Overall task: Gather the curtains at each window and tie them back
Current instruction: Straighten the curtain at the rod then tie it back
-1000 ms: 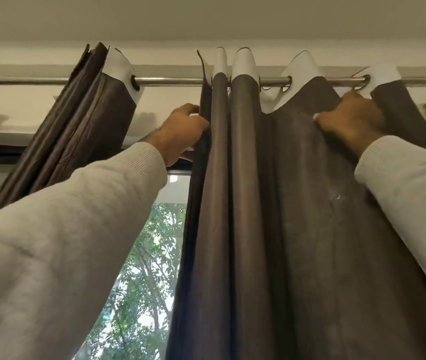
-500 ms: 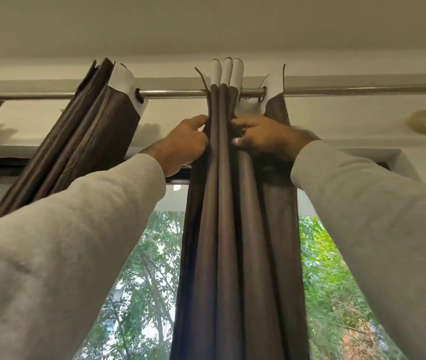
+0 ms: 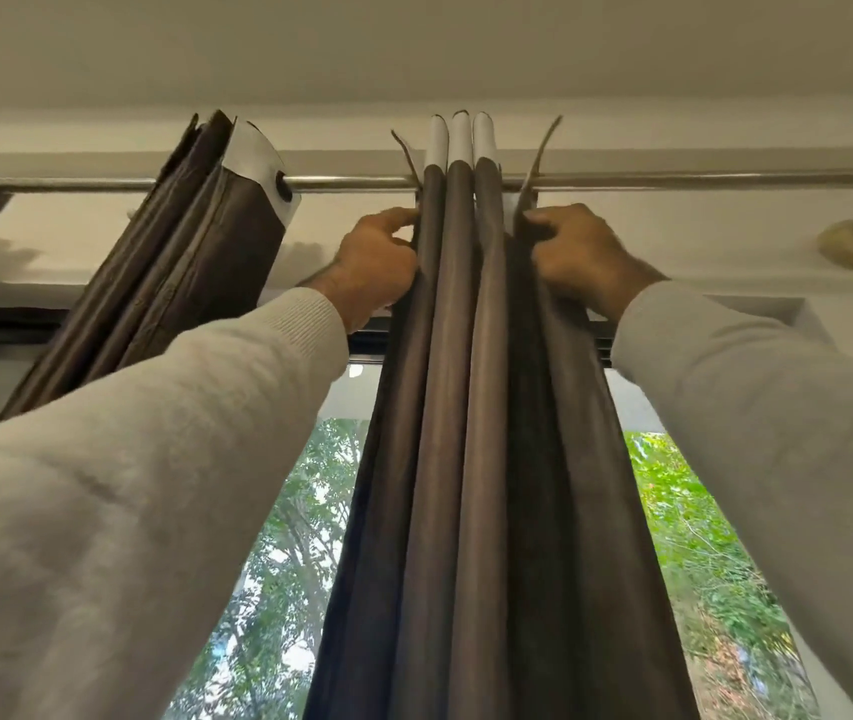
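A second dark brown curtain (image 3: 164,283) hangs bunched at the far left. The left hand (image 3: 375,265) pinches the near edge of the gathered dark brown eyelet curtain (image 3: 458,356), which hangs between both hands from the steel rod (image 3: 673,180), its long axis vertical. The right hand (image 3: 582,257) curls its fingers (image 3: 543,220) round the opposite folds. Both hands are equally near; the pleats look tight, white-topped, untied.
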